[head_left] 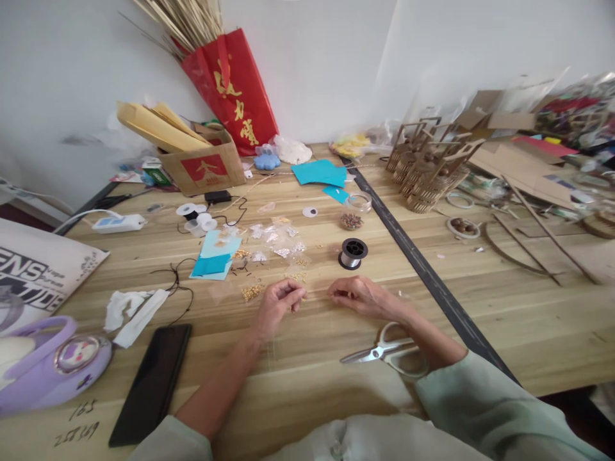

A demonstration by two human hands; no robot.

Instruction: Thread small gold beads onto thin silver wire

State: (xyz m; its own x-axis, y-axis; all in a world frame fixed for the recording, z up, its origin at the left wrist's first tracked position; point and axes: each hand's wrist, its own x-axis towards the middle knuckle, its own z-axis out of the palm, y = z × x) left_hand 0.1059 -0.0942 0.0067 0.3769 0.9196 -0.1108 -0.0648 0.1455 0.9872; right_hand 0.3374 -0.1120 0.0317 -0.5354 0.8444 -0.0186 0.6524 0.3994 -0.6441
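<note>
My left hand (278,302) rests on the wooden table (307,384) with its fingers pinched together at a small pile of gold beads (298,278). My right hand (358,296) lies just to its right, fingers also curled in a pinch; what either pinch holds is too small to make out. Another heap of gold beads (251,292) lies left of my left hand. A spool of thin clear thread (352,253) stands just beyond my hands. White-handled scissors (389,351) lie under my right forearm.
Small bead bags (273,235), blue paper (214,256) and a bead jar (353,214) lie further back. A black phone (152,381), purple container (48,365) and tissues (132,312) sit at the left. Wooden frames (430,166) and cardboard fill the right table.
</note>
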